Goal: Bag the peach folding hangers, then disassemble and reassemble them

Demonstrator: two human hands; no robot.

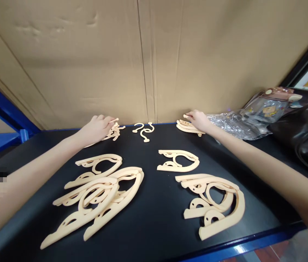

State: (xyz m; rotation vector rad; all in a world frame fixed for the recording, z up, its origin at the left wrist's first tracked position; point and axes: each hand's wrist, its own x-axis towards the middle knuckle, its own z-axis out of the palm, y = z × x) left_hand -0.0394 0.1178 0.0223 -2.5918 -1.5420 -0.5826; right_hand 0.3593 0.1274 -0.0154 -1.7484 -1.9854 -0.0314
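Note:
My left hand (98, 128) is at the back left, fingers closed on a cream plastic hanger hook (116, 119); only its knobbed end shows. Below those fingers lies a heap of similar hooks (115, 134). At the back right, my right hand (200, 120) pinches a cream hanger part (186, 116), mostly hidden by the fingers. It is just above a stack of curved hanger arms (185, 127). Between the hands, several loose hooks (146, 139) lie on the black tabletop (154, 203).
Folded hangers lie in an overlapping group (126, 203) at front left and another (238, 207) at front right. A single folded hanger (190, 166) lies behind the right group. Crumpled clear plastic (233, 123), a clear bottle (268, 107) and a dark bag (301, 127) sit right. Cardboard (115, 62) stands behind.

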